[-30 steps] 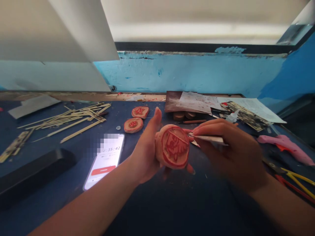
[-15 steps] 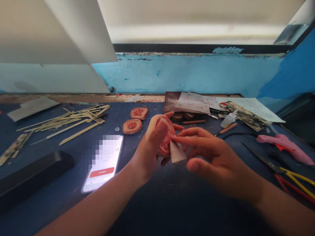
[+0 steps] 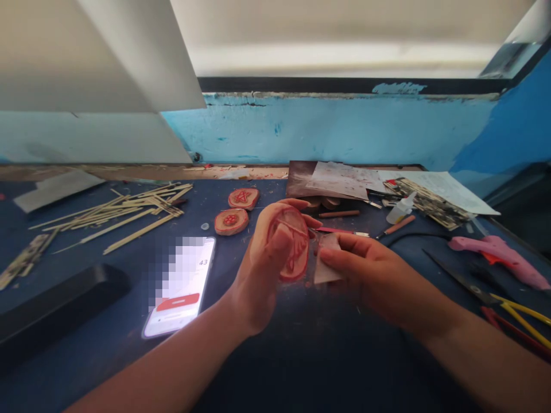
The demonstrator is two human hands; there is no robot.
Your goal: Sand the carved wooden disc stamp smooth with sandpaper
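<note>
Upright in my left hand (image 3: pixel 258 275) is an oval wood slice (image 3: pixel 300 246) with red grooves carved in its face. My thumb lies across that face and the fingers wrap behind the far edge. Just to the right, my right hand (image 3: pixel 379 272) pinches a small pale piece of sandpaper (image 3: pixel 326 271) between thumb and fingers, a little apart from the slice. Beyond my left hand lie two similar slices, one with a red star (image 3: pixel 243 198) and one with a red flower-like pattern (image 3: pixel 231 221).
Thin wooden sticks (image 3: pixel 129 209) and a lit phone (image 3: pixel 181 298) lie on the left, near a black box-like object (image 3: pixel 64 304). On the right are a glue bottle (image 3: pixel 401 209), a pink glue gun (image 3: pixel 499 258), scissors (image 3: pixel 482 292) and paper sheets (image 3: pixel 344 179).
The sandpaper has come away from the slice towards the right, and my right fingers have closed more fully around it. The slice now faces me more, showing more of its carving.
</note>
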